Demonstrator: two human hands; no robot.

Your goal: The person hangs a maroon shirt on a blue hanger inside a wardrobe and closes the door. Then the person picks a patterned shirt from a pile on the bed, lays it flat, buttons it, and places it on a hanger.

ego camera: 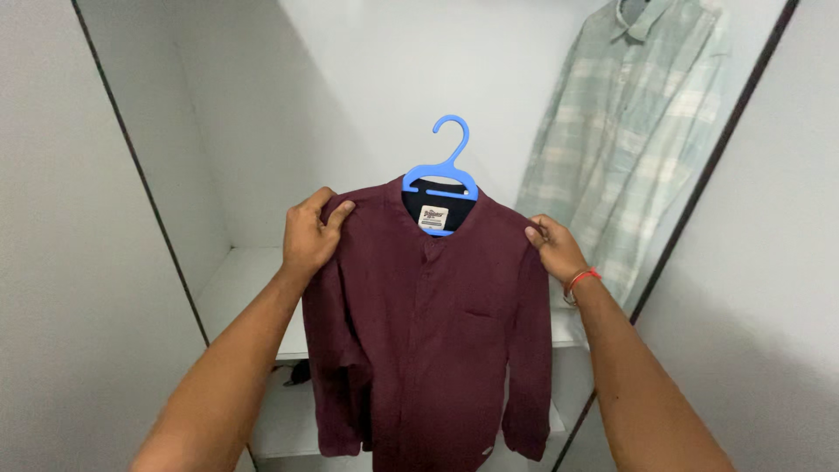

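Right now both hands are up in front of an open white wardrobe, gripping a dark maroon long-sleeved cotton shirt (437, 332) by its shoulders; the left hand (310, 236) is clenched on the left shoulder seam, the right hand (552, 247) pinches the right one, a red thread band at its wrist; the shirt hangs on a bright blue plastic hanger (441, 166), hook free in the air; a pale green checked shirt (629, 131) hangs to the right; white shelves (236, 288) sit behind and below.
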